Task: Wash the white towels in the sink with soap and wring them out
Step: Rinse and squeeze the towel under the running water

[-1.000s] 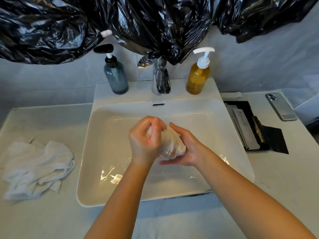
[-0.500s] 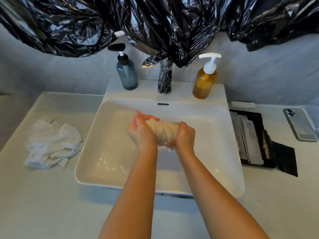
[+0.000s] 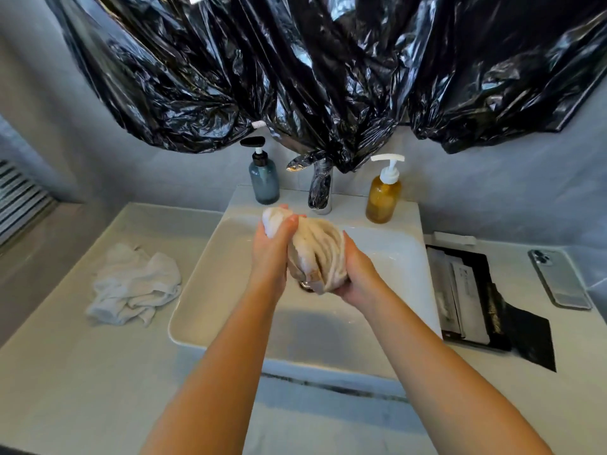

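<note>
towel (image 3: 317,254) twisted over sink (image 3: 210,290), gripped by left hand (image 3: 271,254) and right hand (image 3: 356,274).

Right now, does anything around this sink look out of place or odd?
Yes: crumpled black plastic sheeting hangs across the wall above the sink and droops over the faucet. Otherwise ordinary: left hand and right hand grip a twisted towel; a second towel lies crumpled on the counter.

Towel (image 3: 317,254) now upright, not crosswise.
</note>
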Demonstrator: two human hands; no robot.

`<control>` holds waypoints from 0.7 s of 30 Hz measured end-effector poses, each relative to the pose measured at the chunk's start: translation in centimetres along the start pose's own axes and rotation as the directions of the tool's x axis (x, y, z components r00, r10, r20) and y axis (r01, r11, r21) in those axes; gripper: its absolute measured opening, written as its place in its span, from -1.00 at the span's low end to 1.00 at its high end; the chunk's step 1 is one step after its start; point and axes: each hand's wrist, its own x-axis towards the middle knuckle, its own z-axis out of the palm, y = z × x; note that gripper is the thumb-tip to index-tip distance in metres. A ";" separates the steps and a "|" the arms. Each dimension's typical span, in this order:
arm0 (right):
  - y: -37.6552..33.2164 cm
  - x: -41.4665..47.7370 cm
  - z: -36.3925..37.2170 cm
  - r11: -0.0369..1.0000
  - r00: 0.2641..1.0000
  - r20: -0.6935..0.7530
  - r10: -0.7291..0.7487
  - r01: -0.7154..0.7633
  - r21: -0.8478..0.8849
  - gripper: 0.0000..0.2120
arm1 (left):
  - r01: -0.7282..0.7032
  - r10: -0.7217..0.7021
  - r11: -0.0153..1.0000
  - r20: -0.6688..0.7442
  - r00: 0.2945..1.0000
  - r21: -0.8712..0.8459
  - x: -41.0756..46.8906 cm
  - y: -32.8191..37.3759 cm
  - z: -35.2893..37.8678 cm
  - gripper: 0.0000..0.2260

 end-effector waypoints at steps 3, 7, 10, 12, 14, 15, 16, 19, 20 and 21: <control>-2.1 -1.3 -0.1 1.000 0.973 0.230 0.015 -0.019 0.014 -0.54 | -0.026 0.034 0.999 0.180 0.983 -0.043 0.4 3.7 -0.9 -0.66; -5.0 -5.1 1.6 0.797 0.880 0.312 -0.358 0.462 -0.388 -0.55 | -0.058 0.052 0.998 0.215 0.975 0.022 1.5 8.1 -1.5 -0.78; -6.9 -7.1 3.2 0.722 0.833 0.376 -0.406 0.545 -0.427 -0.62 | -0.121 0.066 0.985 0.373 0.925 0.126 1.9 11.9 -2.5 -0.63; -8.6 -8.3 3.7 0.732 0.816 0.414 -0.402 0.559 -0.389 -0.64 | -0.143 0.012 0.967 0.519 0.854 0.213 1.9 15.1 -4.1 -0.55; -10.7 -9.5 4.4 0.714 0.801 0.420 -0.426 0.583 -0.388 -0.64 | -0.191 -0.053 0.928 0.621 0.782 0.321 2.1 18.3 -6.2 -0.50; -11.8 -10.0 5.0 0.691 0.794 0.409 -0.450 0.600 -0.404 -0.70 | -0.224 -0.074 0.905 0.654 0.753 0.361 2.1 19.8 -7.2 -0.49; -12.8 -10.5 5.8 0.663 0.788 0.396 -0.471 0.612 -0.431 -0.78 | -0.264 -0.082 0.881 0.676 0.733 0.393 2.2 21.2 -7.9 -0.48; -15.9 -12.2 8.9 0.500 0.735 0.324 -0.596 0.655 -0.567 -0.90 | -0.422 -0.066 0.766 0.712 0.699 0.485 2.3 25.0 -9.5 -0.43; -16.9 -12.9 10.0 0.431 0.688 0.314 -0.655 0.681 -0.593 -0.88 | -0.472 -0.062 0.718 0.722 0.689 0.512 2.4 26.1 -10.1 -0.42; -17.9 -13.6 11.1 0.381 0.637 0.306 -0.707 0.708 -0.594 -0.85 | -0.510 -0.063 0.671 0.726 0.684 0.539 2.5 27.0 -10.8 -0.40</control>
